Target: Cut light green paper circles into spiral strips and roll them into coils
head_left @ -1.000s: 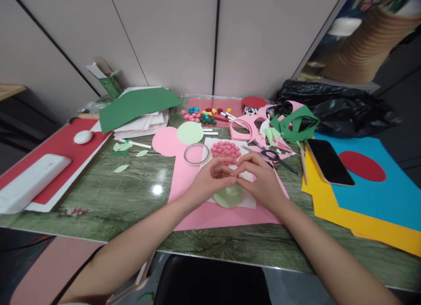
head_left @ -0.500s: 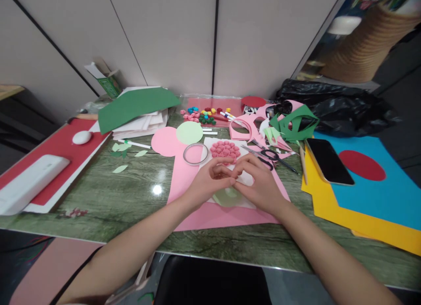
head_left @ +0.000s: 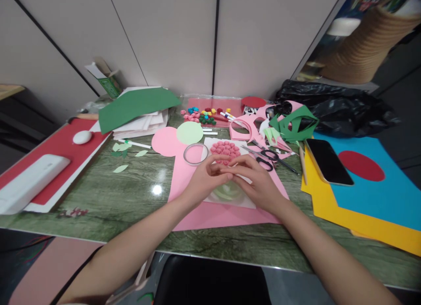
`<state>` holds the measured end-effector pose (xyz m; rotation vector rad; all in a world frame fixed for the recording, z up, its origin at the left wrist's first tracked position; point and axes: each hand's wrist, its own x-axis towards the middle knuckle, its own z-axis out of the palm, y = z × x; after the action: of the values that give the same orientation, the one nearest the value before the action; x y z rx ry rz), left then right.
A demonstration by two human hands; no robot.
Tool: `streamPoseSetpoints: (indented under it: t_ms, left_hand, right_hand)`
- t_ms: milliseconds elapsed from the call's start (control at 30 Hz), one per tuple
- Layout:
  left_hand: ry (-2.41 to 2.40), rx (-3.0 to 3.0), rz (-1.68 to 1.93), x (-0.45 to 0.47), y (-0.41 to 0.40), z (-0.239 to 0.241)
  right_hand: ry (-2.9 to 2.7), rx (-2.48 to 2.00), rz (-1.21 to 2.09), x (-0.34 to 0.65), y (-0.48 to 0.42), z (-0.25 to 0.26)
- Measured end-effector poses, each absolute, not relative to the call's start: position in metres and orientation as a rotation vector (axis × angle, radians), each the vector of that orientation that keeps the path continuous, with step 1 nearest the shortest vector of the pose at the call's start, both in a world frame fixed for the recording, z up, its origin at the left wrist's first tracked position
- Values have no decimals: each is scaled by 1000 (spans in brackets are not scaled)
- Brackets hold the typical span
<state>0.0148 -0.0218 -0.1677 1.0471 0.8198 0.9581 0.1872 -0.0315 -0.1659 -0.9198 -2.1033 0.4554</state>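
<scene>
My left hand (head_left: 205, 180) and my right hand (head_left: 258, 182) meet over the white sheet (head_left: 245, 202), fingers curled and fingertips pressed together. What they pinch, if anything, is hidden by the fingers. Just below them shows a pale green shape (head_left: 226, 192), perhaps paper; whether it lies on the sheet or hangs from the fingers I cannot tell. Beyond the fingertips sits a cluster of pink rolled balls (head_left: 225, 149), partly covered by my hands. A roll of clear tape (head_left: 195, 154) lies to the left, and black-handled scissors (head_left: 265, 159) to the right.
Pink paper (head_left: 197, 219) lies under the white sheet. Farther back are a light green circle (head_left: 190, 133), coloured little pieces (head_left: 197, 116) and paper scraps (head_left: 292, 123). A phone (head_left: 329, 161) rests on blue and yellow paper at right; a white glue gun-like device (head_left: 36, 182) is at left.
My fingers have shifted slightly, the right hand's fingers now reaching a little farther left over the left hand's fingertips. The pale green shape looks different below them. Other things stay put.
</scene>
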Motion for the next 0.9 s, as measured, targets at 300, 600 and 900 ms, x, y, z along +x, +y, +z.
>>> streamPoseSetpoints:
  t_ms: [300, 600, 900]
  left_hand:
    - [813, 1034, 940, 16, -22, -168]
    - [828, 1019, 885, 19, -26, -162]
    - [790, 1039, 914, 19, -26, -166]
  right_hand:
    - [-2049, -981, 396, 188, -31, -165]
    - [-2002, -1024, 389, 185, -34, -158]
    - [-1985, -1041, 393, 184, -36, -158]
